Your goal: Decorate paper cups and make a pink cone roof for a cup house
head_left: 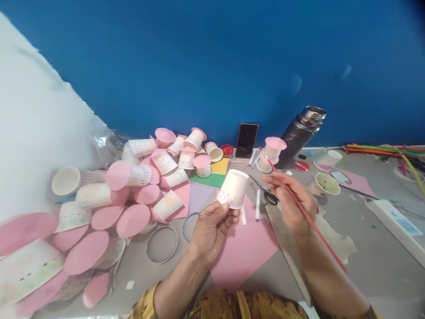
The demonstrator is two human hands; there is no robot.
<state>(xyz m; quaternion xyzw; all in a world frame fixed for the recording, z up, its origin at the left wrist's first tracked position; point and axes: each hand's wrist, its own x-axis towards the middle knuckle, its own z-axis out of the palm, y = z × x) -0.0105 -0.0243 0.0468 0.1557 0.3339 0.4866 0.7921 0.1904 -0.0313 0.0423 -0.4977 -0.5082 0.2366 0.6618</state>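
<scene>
My left hand (217, 226) grips a white paper cup (234, 188) near its lower edge, with the cup's closed end up. Wavy purple marks run around the cup's lower part. To the right, my right hand (294, 201) is closed around a long, thin red paintbrush (307, 212), its front end pointing up and left, apart from the cup. Beneath both hands lies a pink paper sheet (241, 257). A white marker (258, 205) and black-handled scissors (269, 197) lie between the hands.
A heap of decorated paper cups with pink discs (133, 219) fills the left. A dark flask (299, 137) and a phone (247, 141) stand along the blue wall. To the right are a speckled cup (325, 184) and a white power strip (395, 226). Tape rings (162, 244) lie left.
</scene>
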